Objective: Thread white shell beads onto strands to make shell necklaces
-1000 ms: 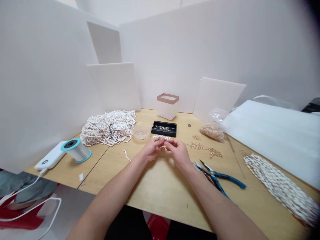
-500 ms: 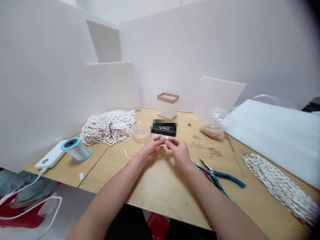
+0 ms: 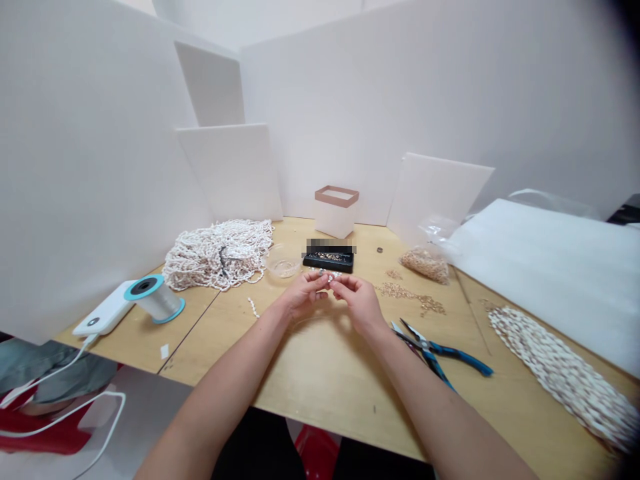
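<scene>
White beads sit pinched between the fingertips of both hands, the left hand and right hand closed and meeting close together above the wooden table, just in front of the black tray. (Fingers hide the exact bead count.) Clear bowl stands near the left hand; blue-handled pliers lie off to the right, leaving the hands unobstructed.

One left hand, one right hand.
Nearby lay one pair of pliers, one spool, one tray, one bowl, two strand bundles.
</scene>
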Available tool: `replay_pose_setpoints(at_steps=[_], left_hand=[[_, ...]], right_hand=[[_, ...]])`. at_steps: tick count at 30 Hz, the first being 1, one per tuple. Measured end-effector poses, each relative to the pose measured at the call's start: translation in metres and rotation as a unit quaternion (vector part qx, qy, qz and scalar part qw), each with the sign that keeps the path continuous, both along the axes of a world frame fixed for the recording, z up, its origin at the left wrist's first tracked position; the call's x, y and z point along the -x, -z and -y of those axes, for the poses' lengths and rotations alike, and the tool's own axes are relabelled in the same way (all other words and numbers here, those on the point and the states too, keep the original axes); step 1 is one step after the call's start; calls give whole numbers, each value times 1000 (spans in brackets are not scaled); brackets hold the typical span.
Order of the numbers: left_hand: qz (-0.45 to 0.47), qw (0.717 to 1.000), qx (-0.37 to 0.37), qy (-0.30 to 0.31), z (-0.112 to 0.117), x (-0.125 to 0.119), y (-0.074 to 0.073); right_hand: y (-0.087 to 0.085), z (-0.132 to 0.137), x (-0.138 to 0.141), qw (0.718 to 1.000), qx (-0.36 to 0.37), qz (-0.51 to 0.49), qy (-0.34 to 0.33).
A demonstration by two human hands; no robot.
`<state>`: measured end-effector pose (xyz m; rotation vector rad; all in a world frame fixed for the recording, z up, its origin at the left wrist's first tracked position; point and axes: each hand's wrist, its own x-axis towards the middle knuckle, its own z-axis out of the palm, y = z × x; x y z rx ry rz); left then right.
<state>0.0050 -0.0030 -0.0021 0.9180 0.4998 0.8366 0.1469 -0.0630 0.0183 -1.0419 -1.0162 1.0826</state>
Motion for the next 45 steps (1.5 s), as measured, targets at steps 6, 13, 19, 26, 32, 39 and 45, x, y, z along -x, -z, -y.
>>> replay_pose_setpoints(at_steps=[6,13,19,26,32,39,45], left_hand=[[7,1000,13,-13,-1,1,2],[0,1000,3,-12,0,0,0],[0,1000,7,-19,2,0,-4],[2,1000,13,-21,0,1,-3],[-3,1000,-12,-13,0,2,-4],[-3,1000,-15,-5,-3,3,0],[13,1000,-10,-19,-7,4,4]], right_hand=[[4,-1,-1,1000,-11,8,-13],[-2,2,-1,1000,-1,13,-26],[-4,3,0,1000,-12,15,-17],[-2,3,1,1000,-14,10,-13],[-5,4,2,1000,-12,0,-13],[-3,3,1,1000,-8,0,-13],[0,1,0,1000,-13,-6,-25]])
